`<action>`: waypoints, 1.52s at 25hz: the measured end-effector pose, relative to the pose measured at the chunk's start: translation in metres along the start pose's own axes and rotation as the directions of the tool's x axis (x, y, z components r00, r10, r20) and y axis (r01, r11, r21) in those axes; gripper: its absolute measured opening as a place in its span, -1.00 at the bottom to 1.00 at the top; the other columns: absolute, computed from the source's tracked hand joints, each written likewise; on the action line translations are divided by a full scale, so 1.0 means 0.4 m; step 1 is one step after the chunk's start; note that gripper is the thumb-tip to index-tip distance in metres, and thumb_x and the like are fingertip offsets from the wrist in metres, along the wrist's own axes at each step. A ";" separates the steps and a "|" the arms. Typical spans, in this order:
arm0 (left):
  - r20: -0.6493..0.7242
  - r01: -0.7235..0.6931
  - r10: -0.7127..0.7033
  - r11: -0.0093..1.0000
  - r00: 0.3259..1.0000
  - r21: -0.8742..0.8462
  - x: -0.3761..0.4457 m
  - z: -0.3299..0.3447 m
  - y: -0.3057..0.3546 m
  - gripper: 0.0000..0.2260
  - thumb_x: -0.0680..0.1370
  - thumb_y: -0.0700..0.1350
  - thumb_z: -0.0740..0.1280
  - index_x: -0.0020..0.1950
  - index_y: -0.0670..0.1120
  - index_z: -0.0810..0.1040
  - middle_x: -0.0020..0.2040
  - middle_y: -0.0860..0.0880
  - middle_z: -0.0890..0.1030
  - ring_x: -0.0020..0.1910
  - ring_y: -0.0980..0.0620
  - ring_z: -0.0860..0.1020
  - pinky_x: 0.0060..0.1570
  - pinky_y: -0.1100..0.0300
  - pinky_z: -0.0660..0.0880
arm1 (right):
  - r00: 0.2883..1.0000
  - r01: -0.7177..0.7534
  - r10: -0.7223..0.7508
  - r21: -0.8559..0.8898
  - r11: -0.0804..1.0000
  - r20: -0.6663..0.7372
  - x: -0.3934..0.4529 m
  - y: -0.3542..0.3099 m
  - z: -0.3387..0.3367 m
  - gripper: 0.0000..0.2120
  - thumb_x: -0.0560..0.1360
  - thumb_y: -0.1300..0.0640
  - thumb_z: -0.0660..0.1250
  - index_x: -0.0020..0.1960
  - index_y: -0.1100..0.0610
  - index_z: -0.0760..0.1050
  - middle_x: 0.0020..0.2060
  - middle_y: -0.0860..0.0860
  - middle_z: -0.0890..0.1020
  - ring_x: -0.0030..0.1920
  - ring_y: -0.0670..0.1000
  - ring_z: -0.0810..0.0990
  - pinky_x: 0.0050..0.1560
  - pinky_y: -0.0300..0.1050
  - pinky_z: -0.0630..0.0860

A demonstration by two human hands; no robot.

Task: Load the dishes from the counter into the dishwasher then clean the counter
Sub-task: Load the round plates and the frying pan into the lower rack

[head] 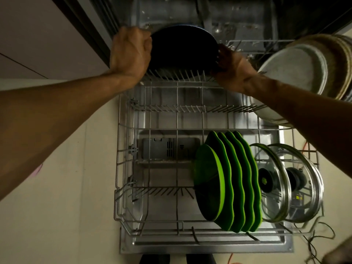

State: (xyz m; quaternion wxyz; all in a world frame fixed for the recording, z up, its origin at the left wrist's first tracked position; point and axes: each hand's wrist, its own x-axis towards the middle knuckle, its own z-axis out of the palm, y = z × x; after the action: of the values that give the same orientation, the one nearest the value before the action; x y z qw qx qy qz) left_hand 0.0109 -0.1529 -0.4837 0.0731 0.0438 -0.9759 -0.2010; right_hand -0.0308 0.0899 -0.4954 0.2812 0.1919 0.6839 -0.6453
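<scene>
- Standing on edge in the rack's [122, 130] rear tines, top centre of the frame, was a round, dark blue plate [182, 52].
- The left hand [130, 52] gripped its left rim, fingers curled.
- The right hand [231, 70] pinched its right rim.
- Green plates [228, 180] stood lower right.

text: none readable | labels: none on the green plates [228, 180] or glass lids [289, 183] | detergent compartment [171, 149]: markings too small to make out | brands, numbers: none legible
</scene>
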 end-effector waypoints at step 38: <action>0.292 0.249 -0.148 0.905 0.945 -0.345 -0.549 -0.007 0.283 -0.54 0.60 -0.06 0.29 0.47 -0.17 0.35 0.36 -0.17 0.51 0.30 -0.10 0.51 0.27 0.03 0.50 | 0.898 0.343 -0.388 -0.882 0.323 0.207 -0.490 0.191 -0.030 -0.32 0.60 -0.20 0.14 0.55 0.19 0.13 0.50 0.16 0.28 0.49 0.13 0.25 0.47 -0.06 0.16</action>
State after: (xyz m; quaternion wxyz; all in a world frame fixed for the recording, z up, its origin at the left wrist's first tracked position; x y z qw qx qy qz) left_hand 0.2212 -0.0253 -0.4634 -0.0687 0.1022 -0.9103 -0.3953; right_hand 0.1661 0.1287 -0.4307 0.1724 -0.1351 0.9514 -0.2166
